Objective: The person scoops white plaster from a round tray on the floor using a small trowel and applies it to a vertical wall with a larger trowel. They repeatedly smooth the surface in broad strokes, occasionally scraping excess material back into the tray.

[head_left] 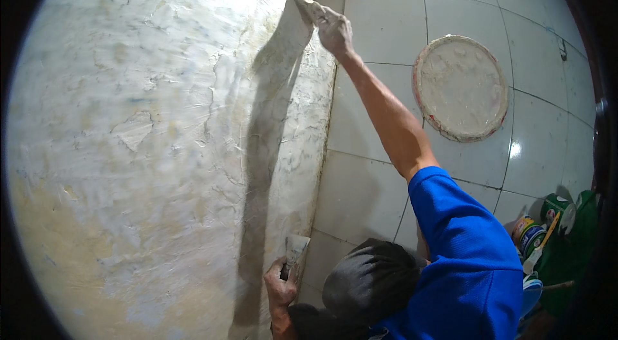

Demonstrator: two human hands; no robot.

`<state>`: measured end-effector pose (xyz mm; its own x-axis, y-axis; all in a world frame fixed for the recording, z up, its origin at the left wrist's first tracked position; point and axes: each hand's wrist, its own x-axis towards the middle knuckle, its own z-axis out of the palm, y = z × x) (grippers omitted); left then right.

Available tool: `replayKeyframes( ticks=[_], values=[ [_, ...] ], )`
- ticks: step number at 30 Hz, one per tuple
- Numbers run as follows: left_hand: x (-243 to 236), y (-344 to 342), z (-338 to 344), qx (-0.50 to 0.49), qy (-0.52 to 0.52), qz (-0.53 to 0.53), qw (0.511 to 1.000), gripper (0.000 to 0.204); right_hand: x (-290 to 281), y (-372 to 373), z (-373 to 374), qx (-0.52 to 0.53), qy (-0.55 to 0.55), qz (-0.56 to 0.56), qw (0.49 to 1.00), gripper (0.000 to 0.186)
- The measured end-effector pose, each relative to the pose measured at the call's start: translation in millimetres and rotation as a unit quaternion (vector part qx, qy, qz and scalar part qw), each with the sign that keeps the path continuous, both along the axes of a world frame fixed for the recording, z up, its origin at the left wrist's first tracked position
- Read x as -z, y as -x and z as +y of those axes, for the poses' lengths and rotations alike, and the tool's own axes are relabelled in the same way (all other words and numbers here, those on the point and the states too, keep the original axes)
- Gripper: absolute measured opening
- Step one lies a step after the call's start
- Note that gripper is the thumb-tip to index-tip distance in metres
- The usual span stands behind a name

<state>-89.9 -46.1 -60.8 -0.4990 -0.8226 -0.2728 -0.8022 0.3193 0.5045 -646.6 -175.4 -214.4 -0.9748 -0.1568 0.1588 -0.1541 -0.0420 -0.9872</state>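
Note:
My right hand (333, 30) reaches to the far end of the wall and is closed around a wide putty knife (301, 8). The blade meets the surface near the brownish strip along the wall's end. My left hand (280, 283), low and near, grips a small putty knife (297, 247) with a dark handle. Its blade points away from me beside the wall's lower edge. The wall (161, 147) carries streaky whitish plaster, with yellowish patches and cracked, raised spots. A bare right forearm and a blue sleeve (463, 230) cross the right side.
A round lid (460, 88) coated in pale residue lies on the light floor tiles (386, 25). Paint cans (528, 235), a brush (541, 247) and green material (573, 256) crowd the lower right. A rounded dark-grey cloth shape (370, 282) fills the near middle.

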Motion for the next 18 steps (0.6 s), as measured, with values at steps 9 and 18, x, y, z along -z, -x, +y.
replayKeyframes(
  ticks=[9, 18],
  values=[
    [1.3, 13.9, -5.7, 0.025, 0.001, -0.039, 0.999, 0.024, -14.7, -127.5, 50.2, -0.091, 0.138, 0.187, 0.968, 0.034],
    [13.4, 15.6, -7.5, 0.014, -0.026, -0.046, 0.999, 0.016, 106.3, -5.3, 56.4, -0.097, 0.309, -0.176, 0.929, 0.037]
  ],
)
